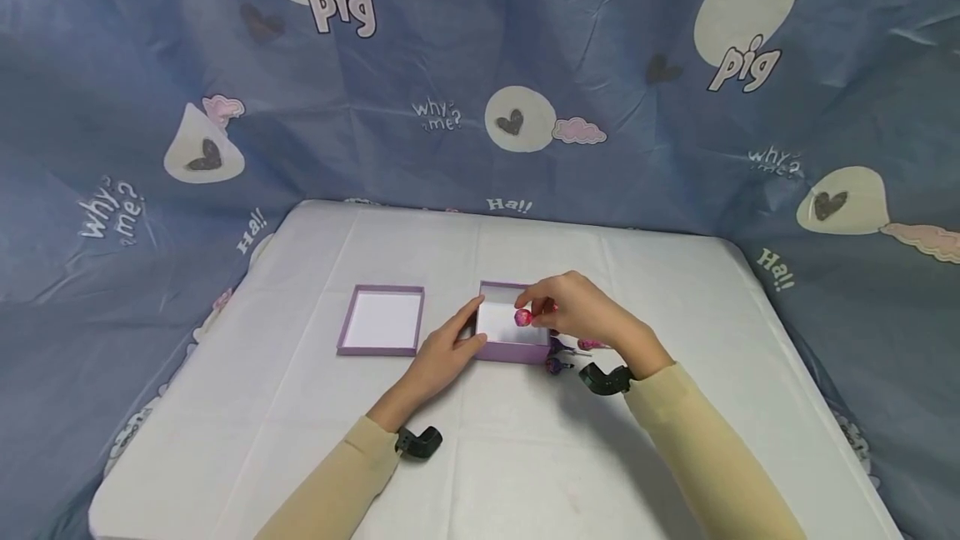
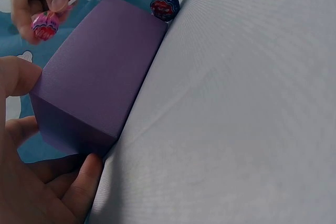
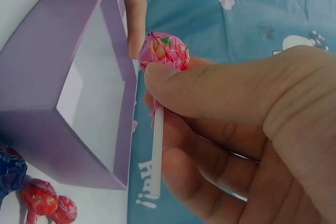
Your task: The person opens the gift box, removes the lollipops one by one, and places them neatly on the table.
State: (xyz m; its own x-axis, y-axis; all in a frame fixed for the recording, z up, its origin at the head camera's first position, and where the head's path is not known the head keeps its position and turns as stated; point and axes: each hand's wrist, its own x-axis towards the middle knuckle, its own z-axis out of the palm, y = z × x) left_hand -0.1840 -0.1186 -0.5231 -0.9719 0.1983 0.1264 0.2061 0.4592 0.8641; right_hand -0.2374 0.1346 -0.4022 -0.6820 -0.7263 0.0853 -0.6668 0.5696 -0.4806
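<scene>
My right hand [image 1: 581, 307] pinches a lollipop in pink wrapper [image 3: 163, 52] between thumb and fingers, above the purple box [image 1: 513, 352]. Its white stick points down past the curled fingers in the right wrist view. The box stands with its open side up and shows a white inside. At the box's left end, my left hand [image 1: 444, 350] holds the wall, thumb and fingers spread across it. Seen from the left wrist, fingers [image 2: 84, 184] rest low against the box by the tabletop.
A shallow purple lid [image 1: 380, 351] lies left of the box. Several lollipops sit by the box's right side, among them a dark blue one [image 2: 165, 7] and a red one [image 3: 39, 196]. White cloth covers the table [image 1: 300, 457]; a blue printed curtain [image 1: 420, 165] hangs behind.
</scene>
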